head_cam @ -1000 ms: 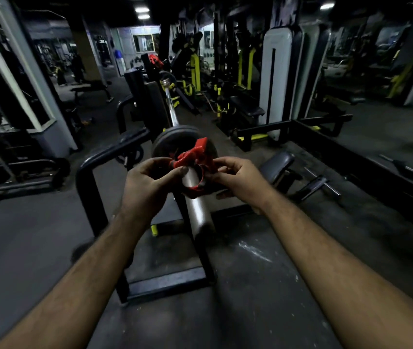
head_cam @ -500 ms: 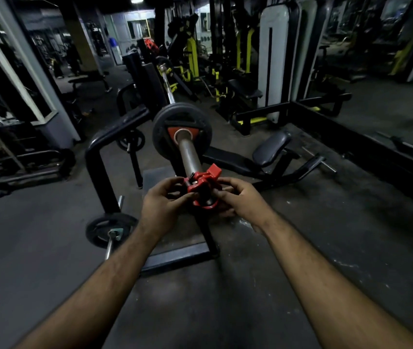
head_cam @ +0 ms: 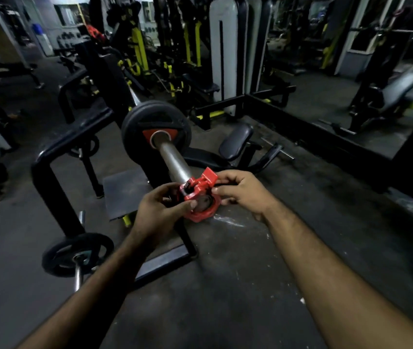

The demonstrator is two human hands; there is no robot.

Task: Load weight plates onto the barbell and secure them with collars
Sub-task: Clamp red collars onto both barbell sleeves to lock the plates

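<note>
Head view: left hand (head_cam: 159, 212) and right hand (head_cam: 240, 191) both pinch a red collar (head_cam: 200, 197), fingers curled closed on it, at the near end of the barbell sleeve (head_cam: 175, 162). One black plate (head_cam: 135, 124) sits farther up the sleeve, apart from the collar.

a glossy red plastic clamp collar (head_cam: 199, 197) on a smooth, dull-shining steel barbell sleeve (head_cam: 172, 159); a matt black rubbery round weight plate (head_cam: 137, 124); rough, scuffed grey floor (head_cam: 238, 285).
</note>
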